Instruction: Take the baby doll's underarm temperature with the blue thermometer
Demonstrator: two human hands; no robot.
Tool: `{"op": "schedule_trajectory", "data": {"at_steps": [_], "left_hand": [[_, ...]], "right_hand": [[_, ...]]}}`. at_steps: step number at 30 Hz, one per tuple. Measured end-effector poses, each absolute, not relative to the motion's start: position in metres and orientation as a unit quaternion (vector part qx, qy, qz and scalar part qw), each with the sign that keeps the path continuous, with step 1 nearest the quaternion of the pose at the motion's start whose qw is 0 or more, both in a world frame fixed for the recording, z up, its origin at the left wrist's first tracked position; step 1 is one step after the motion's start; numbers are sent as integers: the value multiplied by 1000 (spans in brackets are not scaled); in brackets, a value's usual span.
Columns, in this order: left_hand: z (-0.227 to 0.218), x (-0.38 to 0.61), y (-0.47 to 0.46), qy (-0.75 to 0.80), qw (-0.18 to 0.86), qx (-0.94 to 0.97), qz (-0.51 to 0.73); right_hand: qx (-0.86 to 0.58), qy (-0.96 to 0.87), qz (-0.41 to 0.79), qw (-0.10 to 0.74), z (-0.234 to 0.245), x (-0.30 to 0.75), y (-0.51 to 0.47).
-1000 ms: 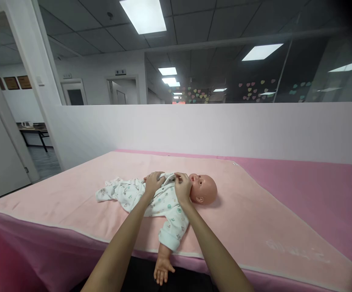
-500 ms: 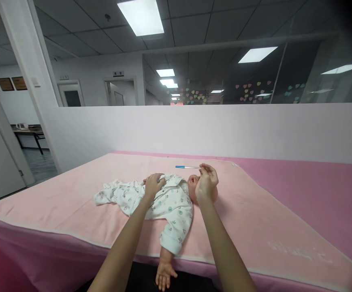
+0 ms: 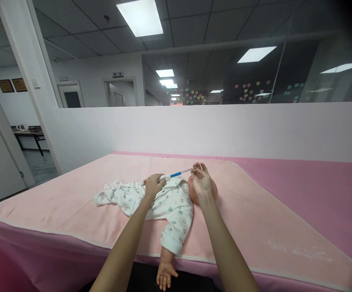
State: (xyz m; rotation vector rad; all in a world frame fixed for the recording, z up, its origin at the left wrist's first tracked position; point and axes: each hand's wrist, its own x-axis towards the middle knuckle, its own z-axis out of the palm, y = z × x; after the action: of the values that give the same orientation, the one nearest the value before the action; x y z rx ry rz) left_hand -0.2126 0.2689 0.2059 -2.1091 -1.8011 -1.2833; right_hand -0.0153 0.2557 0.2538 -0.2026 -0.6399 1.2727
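A doll's outfit [image 3: 169, 205] is white, scattered with small prints in green, teal and grey. The doll's head [image 3: 214, 194] and small hand [image 3: 165, 275] are pinkish tan. A thin rod [image 3: 176, 174] is bright blue at its left end, with a pale, clear-looking stem at right. The sheet [image 3: 254, 219] is plain peach pink edged in white; the cover [image 3: 309, 186] showing at right and near is deeper pink. The far wall [image 3: 224, 132] is white. Heart shapes [image 3: 248, 85] on dark glass are pink, yellow and teal.
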Motion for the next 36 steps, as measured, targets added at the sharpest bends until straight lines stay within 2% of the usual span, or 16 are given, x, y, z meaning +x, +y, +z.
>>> {"op": "schedule_trajectory", "data": {"at_steps": [9, 36], "left_hand": [[204, -213, 270, -588, 45, -686, -426], [203, -215, 272, -576, 54, -697, -424]], "right_hand": [[-88, -295, 622, 719, 252, -24, 253], [-95, -319, 637, 696, 248, -32, 252]]}}
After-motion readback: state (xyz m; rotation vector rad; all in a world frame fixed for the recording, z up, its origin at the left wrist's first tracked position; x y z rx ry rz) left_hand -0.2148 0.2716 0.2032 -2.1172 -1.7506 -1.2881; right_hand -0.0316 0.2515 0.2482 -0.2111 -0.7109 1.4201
